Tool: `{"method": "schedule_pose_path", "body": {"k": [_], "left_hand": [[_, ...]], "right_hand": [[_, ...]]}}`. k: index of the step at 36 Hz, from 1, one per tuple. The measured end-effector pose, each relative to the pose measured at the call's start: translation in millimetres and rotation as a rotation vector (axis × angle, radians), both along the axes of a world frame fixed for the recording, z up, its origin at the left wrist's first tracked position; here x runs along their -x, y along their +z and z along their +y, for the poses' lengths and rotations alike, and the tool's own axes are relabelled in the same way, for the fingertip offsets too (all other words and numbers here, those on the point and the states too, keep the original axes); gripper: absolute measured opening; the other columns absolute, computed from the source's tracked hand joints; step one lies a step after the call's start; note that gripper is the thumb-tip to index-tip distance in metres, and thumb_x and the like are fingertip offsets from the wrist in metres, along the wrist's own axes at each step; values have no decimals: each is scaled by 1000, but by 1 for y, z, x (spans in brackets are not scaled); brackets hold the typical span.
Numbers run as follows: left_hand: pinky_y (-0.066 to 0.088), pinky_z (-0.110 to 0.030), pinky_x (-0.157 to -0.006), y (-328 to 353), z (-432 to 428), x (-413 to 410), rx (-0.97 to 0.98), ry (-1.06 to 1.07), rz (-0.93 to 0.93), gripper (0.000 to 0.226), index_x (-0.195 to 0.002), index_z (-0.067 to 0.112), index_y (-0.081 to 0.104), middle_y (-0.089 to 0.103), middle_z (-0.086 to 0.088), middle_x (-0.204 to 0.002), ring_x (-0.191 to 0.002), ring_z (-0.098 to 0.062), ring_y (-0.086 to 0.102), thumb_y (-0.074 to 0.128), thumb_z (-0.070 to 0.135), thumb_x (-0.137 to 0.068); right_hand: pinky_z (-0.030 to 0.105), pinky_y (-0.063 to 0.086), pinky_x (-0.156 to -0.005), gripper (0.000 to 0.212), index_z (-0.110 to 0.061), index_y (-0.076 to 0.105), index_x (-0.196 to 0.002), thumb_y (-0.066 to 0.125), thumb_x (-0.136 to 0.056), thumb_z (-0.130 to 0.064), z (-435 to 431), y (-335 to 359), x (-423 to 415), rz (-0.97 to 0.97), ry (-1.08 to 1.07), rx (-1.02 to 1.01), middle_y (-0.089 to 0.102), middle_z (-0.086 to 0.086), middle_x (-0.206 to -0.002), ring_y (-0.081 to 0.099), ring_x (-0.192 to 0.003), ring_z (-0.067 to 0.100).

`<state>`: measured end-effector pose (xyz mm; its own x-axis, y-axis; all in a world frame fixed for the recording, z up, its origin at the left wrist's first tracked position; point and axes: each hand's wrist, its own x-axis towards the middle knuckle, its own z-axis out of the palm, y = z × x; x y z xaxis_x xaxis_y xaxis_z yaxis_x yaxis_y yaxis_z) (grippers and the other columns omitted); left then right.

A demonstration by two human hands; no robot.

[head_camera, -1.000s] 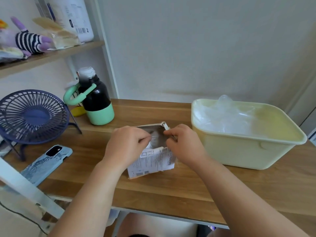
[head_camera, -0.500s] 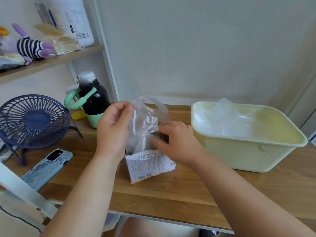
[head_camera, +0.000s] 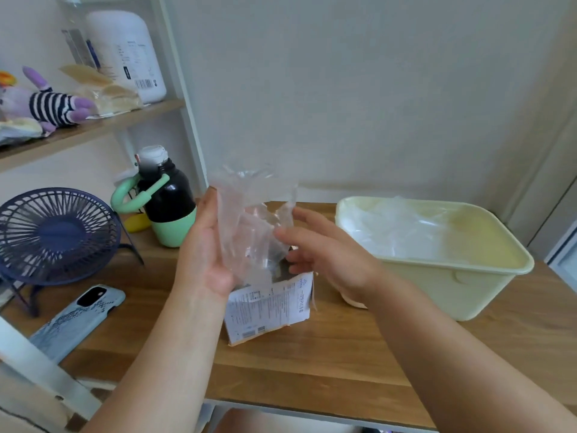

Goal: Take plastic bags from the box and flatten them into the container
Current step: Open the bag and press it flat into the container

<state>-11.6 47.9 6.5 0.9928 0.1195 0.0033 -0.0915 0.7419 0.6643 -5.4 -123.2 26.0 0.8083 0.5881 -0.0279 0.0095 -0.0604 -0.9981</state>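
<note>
Palm upright, left hand [head_camera: 203, 248] backs plastic bag [head_camera: 249, 210] above box [head_camera: 268, 307], grip unclear; right hand [head_camera: 324, 257] loose-fingered, touching it.

Clr bag [head_camera: 249, 220], pale-yel container [head_camera: 437, 285], navy fan [head_camera: 56, 232], b/w-striped toy [head_camera: 53, 104].

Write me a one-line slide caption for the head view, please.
Left hand holds a clear plastic bag above the opened box as the right hand reaches for it, beside the pale green container.

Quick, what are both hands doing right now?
Left hand: holding the plastic bag up over the box.
Right hand: open, fingers spread, reaching at the bag.
</note>
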Motion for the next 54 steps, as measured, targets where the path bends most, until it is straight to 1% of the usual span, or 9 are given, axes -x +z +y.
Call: {"method": "schedule_pose_path", "body": {"k": [4, 9, 17, 24, 29, 32, 38, 46, 54], "left_hand": [[60, -41, -74, 4, -26, -3, 92, -105, -20, 51, -127, 9, 62, 70, -12, -105, -94, -27, 70, 51, 46, -94], [59, -42, -77, 6, -53, -7, -29, -68, -90, 25, -107, 18, 63, 72, -8, -102, -91, -24, 70, 62, 25, -83], [49, -43, -92, 13, -87, -18, -153, -11, -46, 10, -98, 15, 63, 69, -9, -101, -98, -26, 61, 53, 12, -97], [58, -31, -71, 16, -108, -27, -47, -89, 3, 14, -97, 14, 59, 67, -8, -100, -83, -20, 67, 45, 16, -101], [49, -42, -87, 30, -117, -23, -249, -219, -50, 67, -111, 22, 62, 71, 4, -100, -93, -15, 65, 61, 74, -69], [52, -36, -79, 34, -129, -27, -518, -189, -31, 99, -122, 24, 55, 66, 9, -111, -96, -10, 62, 86, 63, -36], [55, -32, -65, 23, -135, -48, -398, -8, 109, 15, -98, 8, 58, 63, -9, -116, -86, -17, 67, 62, -1, -87], [53, -30, -67, 17, -146, -55, -268, -1, 108, 26, -80, 15, 55, 67, 3, -71, -71, -9, 70, 51, -8, -93], [59, -31, -69, 18, -143, -57, -185, -127, 143, 16, -87, 14, 56, 61, 1, -83, -75, -14, 71, 54, -1, -93]], "right_hand": [[27, 42, -62, 7, -8, 61, -86, 65, -84, -13, -10, -4, 2, 148, -24, -93, 60, 1, -69, 52, -60, 15], [25, 42, -57, 18, -8, 56, -73, 59, -85, 5, -38, 5, -5, 149, -248, -319, 54, 5, -66, 48, -56, 14], [31, 52, -63, 21, -17, 65, -83, 70, -73, -35, -80, 23, -5, 246, -56, -334, 61, 2, -75, 58, -63, 21], [37, 52, -75, 17, -7, 59, -93, 60, -85, 8, -94, 13, -12, 88, -404, -303, 55, 5, -64, 53, -62, 21], [45, 54, -89, 17, -8, 62, -87, 55, -87, 7, -107, 21, -17, 23, -503, -246, 53, 3, -73, 54, -63, 19], [42, 56, -84, 15, -4, 63, -82, 54, -90, 3, -111, 26, -18, 70, -449, -296, 49, 4, -67, 53, -61, 18], [34, 58, -68, 13, -1, 58, -79, 56, -91, -1, -120, 30, -28, 127, -586, -383, 43, 6, -63, 46, -54, 15], [46, 56, -84, 55, -11, 42, -131, 71, -83, -9, -137, 11, -37, 261, -577, -307, 57, 15, -105, 56, -89, 30], [32, 54, -67, 13, -7, 59, -93, 58, -87, 5, -145, 9, -49, 241, -706, -400, 51, 8, -79, 45, -62, 17]]}}
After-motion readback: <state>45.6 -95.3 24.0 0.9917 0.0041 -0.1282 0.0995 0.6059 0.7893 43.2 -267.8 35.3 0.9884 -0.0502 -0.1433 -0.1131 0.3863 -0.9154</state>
